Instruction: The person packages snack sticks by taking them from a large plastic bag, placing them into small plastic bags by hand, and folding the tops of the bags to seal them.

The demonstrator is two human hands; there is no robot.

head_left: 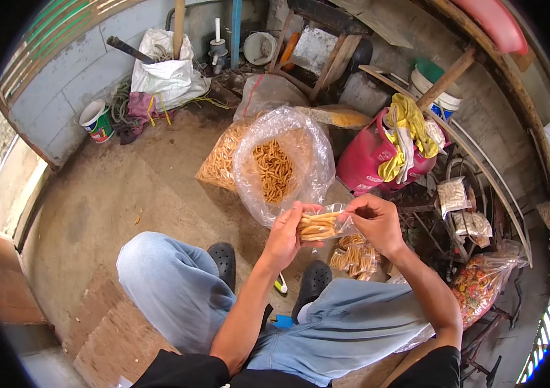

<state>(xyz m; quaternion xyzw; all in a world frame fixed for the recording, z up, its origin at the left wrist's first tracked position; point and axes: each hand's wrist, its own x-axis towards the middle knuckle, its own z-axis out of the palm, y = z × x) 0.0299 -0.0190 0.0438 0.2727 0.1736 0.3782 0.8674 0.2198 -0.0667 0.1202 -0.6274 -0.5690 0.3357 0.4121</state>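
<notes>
Between my hands is a small clear plastic bag (321,226) filled with golden stick-shaped snacks. My left hand (286,234) is wrapped round its filled end. My right hand (378,223) pinches the bag's loose plastic end at the right. Just beyond my hands a large open clear plastic sack (314,152) holds a heap of the same kind of brown stick snacks (274,171). Below my right hand lie several small filled snack packets (356,258), partly hidden by my wrist.
A pink gas cylinder (365,155) with yellow cloths (411,139) on it stands at the right. A bag of colourful snacks (482,284) sits by my right knee. White sack (171,77) and paint bucket (96,121) stand by the back-left wall.
</notes>
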